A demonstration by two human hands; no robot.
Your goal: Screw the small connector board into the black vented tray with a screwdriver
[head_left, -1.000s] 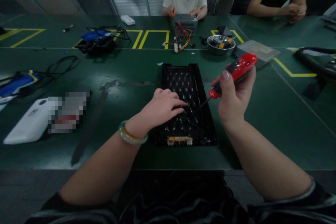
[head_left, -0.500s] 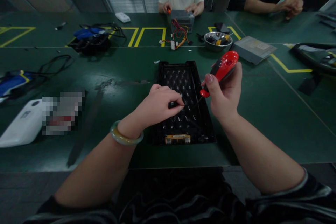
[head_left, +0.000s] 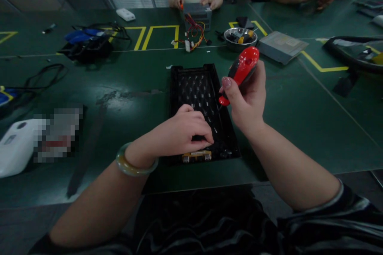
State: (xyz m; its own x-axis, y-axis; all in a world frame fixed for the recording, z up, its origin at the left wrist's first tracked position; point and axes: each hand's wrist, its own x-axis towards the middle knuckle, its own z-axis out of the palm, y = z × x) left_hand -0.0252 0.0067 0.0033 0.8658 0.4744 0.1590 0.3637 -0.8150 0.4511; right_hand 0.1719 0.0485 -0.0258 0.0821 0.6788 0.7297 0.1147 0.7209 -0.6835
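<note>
A black open casing (head_left: 196,73) with a perforated floor lies on the green table in front of me. At its near end sits a small orange-brown circuit board (head_left: 196,154) with metal connectors. My left hand (head_left: 188,129), a bangle at its wrist, is over the lower part of the casing; thumb and forefinger are pinched together, and whatever they may hold is too small to make out. Over the casing's right edge, my right hand (head_left: 251,101) is closed around a screwdriver (head_left: 245,65) with a red and black handle. Its tip points down toward the casing and is hard to see.
A metal bowl (head_left: 229,44) of parts and a flat grey metal panel (head_left: 281,46) lie beyond. Across the table a person holds a grey power supply (head_left: 199,12) with coloured cables. Blue-and-black items with cables (head_left: 86,40) and a white device (head_left: 18,143) are leftward.
My left hand has moved toward me along the casing, from its middle to its near end, still pinched. The right hand keeps the screwdriver over the right edge. The view has shifted slightly.
</note>
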